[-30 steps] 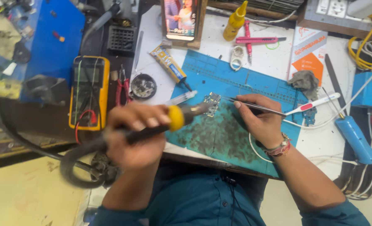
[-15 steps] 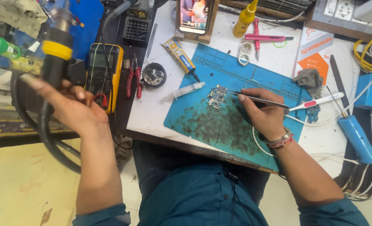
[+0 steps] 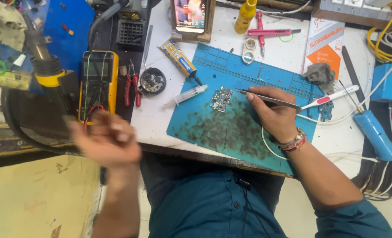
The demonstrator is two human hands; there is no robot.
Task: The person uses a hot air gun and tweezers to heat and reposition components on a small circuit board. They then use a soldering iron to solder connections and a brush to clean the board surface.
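Observation:
My right hand (image 3: 273,115) rests on the blue work mat (image 3: 213,132) and grips thin metal tweezers (image 3: 266,99). Their tip points left, just short of a small circuit board (image 3: 221,98) lying on the mat. My left hand (image 3: 105,140) is blurred in the air over the table's front left edge, below the multimeter, and nothing is in it. A hot-air gun (image 3: 44,59) with a yellow collar and a black hose stands apart from it at the far left.
A yellow multimeter (image 3: 98,83), red pliers (image 3: 132,87), a round tin (image 3: 152,80), a syringe (image 3: 185,94) and a glue tube (image 3: 178,56) lie left of the mat. A phone (image 3: 190,15) and yellow bottle (image 3: 245,12) stand at the back. A blue-handled iron (image 3: 377,134) and cables lie right.
My left hand carried the hot-air gun from over the board away to the far left, let it go there, and now moves back empty. My right hand with the tweezers stayed put.

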